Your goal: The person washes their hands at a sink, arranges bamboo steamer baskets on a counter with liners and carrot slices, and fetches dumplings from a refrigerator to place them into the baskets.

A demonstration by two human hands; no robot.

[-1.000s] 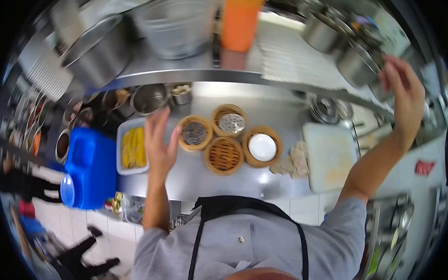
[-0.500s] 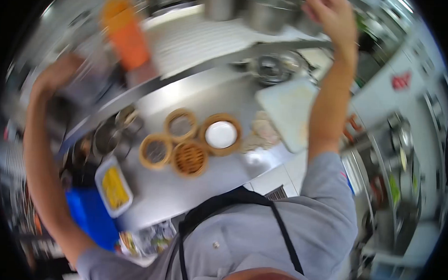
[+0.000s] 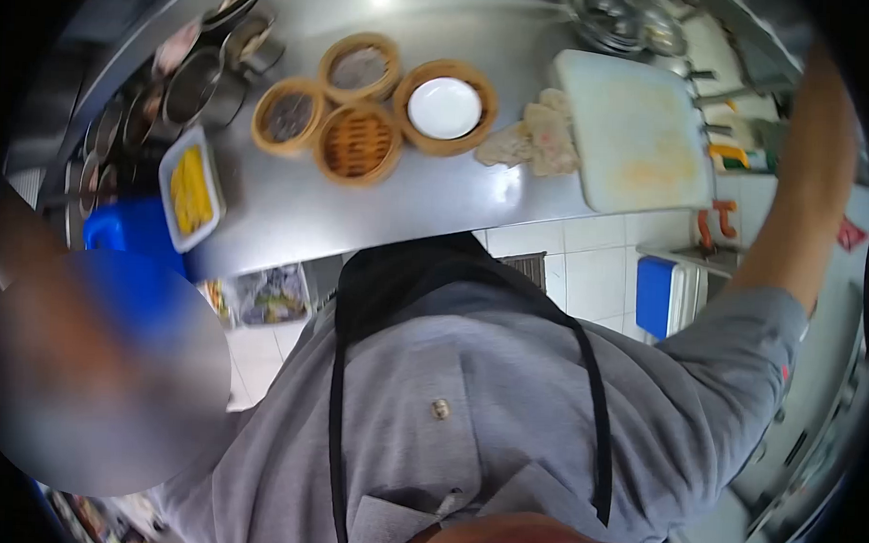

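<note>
Both my hands lie outside the picture. My right forearm reaches up to the top right edge, while my left arm runs off at the left, partly covered by a blurred disc. On the steel counter point(image 3: 293, 209) stand several round bamboo steamers. One steamer point(image 3: 358, 142) shows a slatted base, and another steamer point(image 3: 490, 89) holds a white round dish point(image 3: 444, 108). The two other steamers point(image 3: 288, 116) point(image 3: 359, 68) have grey perforated discs inside. A crumpled cloth point(image 3: 551, 137) lies between the dish and a white cutting board point(image 3: 635, 135).
A white tray of yellow food point(image 3: 191, 188) sits at the counter's left end, beside a blue container point(image 3: 134, 232). Metal pots point(image 3: 203, 88) line the left. Metal bowls point(image 3: 611, 19) stand at the back right. A blue-and-white box point(image 3: 655, 296) is below, right of the counter.
The view has tilted down, so the upper shelf has mostly left the picture and the counter sits higher. Both my hands, seen raised earlier, have gone out of view.
</note>
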